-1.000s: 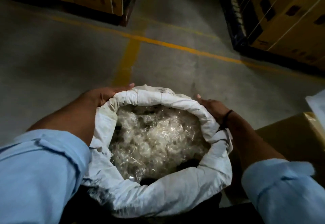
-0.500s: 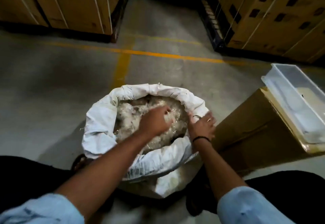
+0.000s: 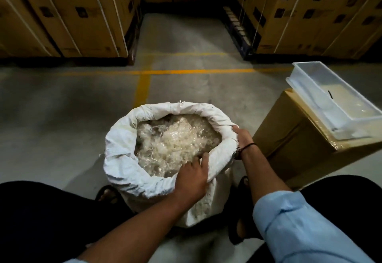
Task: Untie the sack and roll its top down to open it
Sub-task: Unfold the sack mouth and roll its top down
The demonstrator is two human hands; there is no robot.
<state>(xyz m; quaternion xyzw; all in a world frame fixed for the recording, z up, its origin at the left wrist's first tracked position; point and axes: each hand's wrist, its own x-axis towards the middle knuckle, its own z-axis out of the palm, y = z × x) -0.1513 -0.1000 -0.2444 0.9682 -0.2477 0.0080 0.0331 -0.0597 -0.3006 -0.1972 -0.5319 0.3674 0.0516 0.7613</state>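
A white woven sack (image 3: 122,155) stands on the concrete floor between my legs, its mouth wide and its top rolled down into a thick rim. Inside lies a heap of clear plastic shreds (image 3: 175,140). My left hand (image 3: 192,178) lies over the near rim, fingertips reaching into the sack's mouth. My right hand (image 3: 242,138) grips the rolled rim on the sack's right side; a black band circles its wrist.
A brown cardboard box (image 3: 293,138) stands right of the sack with a clear plastic tray (image 3: 334,105) on top. Strapped cartons on pallets (image 3: 72,14) line the back left and right. Yellow lines (image 3: 144,72) mark the floor. My sandalled feet flank the sack's base.
My left hand has drawn back from the shreds inside the sack to the near rim. My right hand has shifted along the right rim. The camera has risen and pulled back.
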